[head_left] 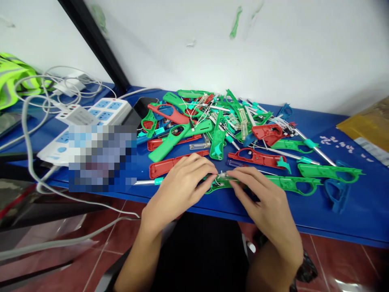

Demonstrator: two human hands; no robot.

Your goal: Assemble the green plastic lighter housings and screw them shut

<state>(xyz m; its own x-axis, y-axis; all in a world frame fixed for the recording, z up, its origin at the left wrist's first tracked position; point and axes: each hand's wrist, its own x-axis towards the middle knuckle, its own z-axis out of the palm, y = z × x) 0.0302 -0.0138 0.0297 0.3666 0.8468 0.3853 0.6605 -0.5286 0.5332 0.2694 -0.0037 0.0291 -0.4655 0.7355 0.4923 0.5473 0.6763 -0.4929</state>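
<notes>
A green lighter casing half (223, 187) lies near the front edge of the blue table, between both hands, with a small clear part (223, 175) in it. My left hand (190, 178) is closed, thumb and fingertips pinched at the casing's left portion. A metal rod with a teal collar (158, 181) sticks out to the left, partly behind that hand. My right hand (259, 194) pinches at the clear part's right end, thumb below and forefinger above. Another green casing half (291, 184) extends right from behind my right hand. The fingers hide some of the contact.
Behind the hands spreads a pile of green and red lighter casings (179, 138), metal rods and white wires. A white power strip (112, 109) with cables stands left. A yellow package (369, 123) sits right. Small white pieces (340, 144) lie nearby. The table edge (273, 225) is close.
</notes>
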